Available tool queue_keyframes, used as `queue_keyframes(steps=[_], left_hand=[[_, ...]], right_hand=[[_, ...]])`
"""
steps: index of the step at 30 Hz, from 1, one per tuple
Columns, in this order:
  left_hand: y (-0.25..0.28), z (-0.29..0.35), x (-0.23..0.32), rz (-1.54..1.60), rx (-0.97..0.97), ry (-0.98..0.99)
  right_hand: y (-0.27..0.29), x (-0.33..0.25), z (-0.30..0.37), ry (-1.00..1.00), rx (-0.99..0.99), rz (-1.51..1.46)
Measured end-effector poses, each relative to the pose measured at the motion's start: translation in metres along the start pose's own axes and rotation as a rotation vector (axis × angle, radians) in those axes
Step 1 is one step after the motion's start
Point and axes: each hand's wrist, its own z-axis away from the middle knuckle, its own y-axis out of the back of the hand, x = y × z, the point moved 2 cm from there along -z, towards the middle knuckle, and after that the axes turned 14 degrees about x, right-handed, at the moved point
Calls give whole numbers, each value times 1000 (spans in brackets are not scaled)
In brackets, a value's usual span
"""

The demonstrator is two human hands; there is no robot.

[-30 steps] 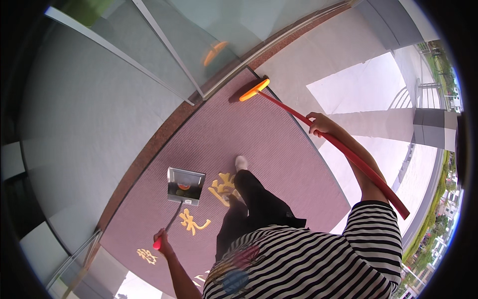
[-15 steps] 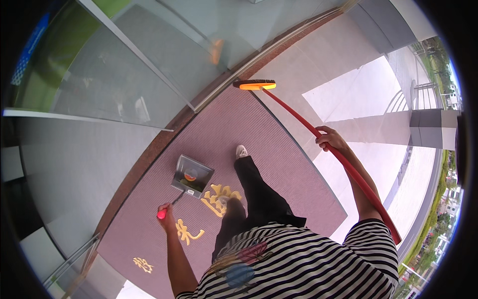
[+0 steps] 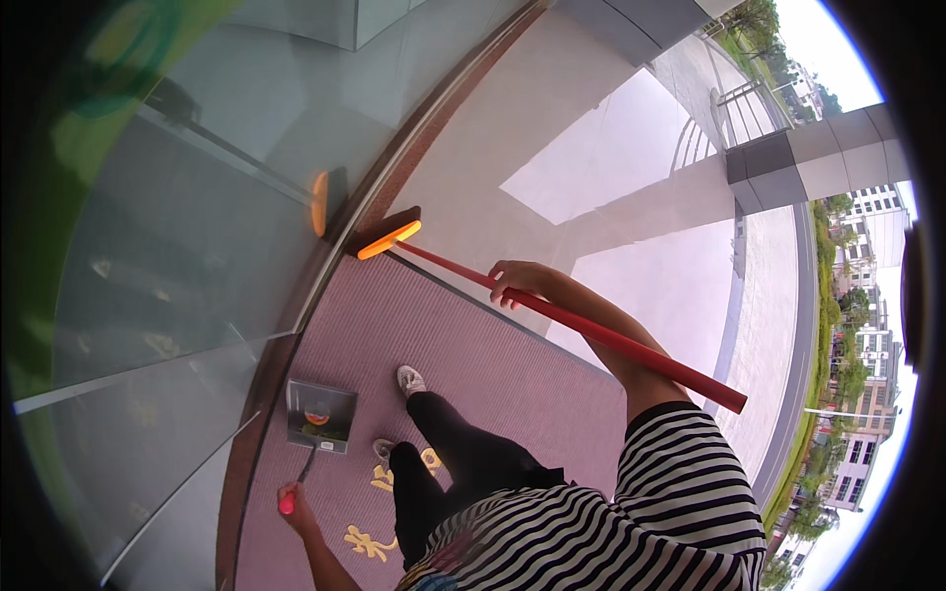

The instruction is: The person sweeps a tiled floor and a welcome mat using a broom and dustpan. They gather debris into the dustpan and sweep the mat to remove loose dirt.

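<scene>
My right hand [image 3: 519, 283] is closed around the red handle of a broom [image 3: 611, 335], whose upper end passes along my forearm. The broom's orange head with dark bristles [image 3: 388, 239] rests at the mat's far corner, close to the glass wall's reddish-brown base. In my left hand [image 3: 298, 504] is the red-ended handle of a dustpan [image 3: 340, 402]. The dustpan is grey with a deep box shape, and sits over the mat near its left edge. Something orange and pale shows inside it, too small to name.
Beneath my feet lies a ribbed mauve mat [image 3: 473, 340] with yellow characters. A glass wall [image 3: 197, 266] runs along the left, reflecting the broom. Pale floor tiles [image 3: 601, 167] stretch beyond the mat to a grey pillar [image 3: 818, 163], with a road and greenery further right.
I have stepped forward and my view has turned. The broom head has shifted from beside the mat's far edge to its corner by the glass. The dustpan stays in my left hand.
</scene>
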Motion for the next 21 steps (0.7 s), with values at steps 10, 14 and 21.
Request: queue_keyframes(steps=[10, 14, 21], left_hand=[[-26, -32, 37, -67, 1, -107], [-46, -50, 53, -166, -69, -114], [-52, -48, 90, -163, -139, -76]], right_hand=[[23, -1, 9, 151, 213, 2], [-27, -9, 15, 148, 128, 155], [-163, 73, 168, 12, -418, -130]])
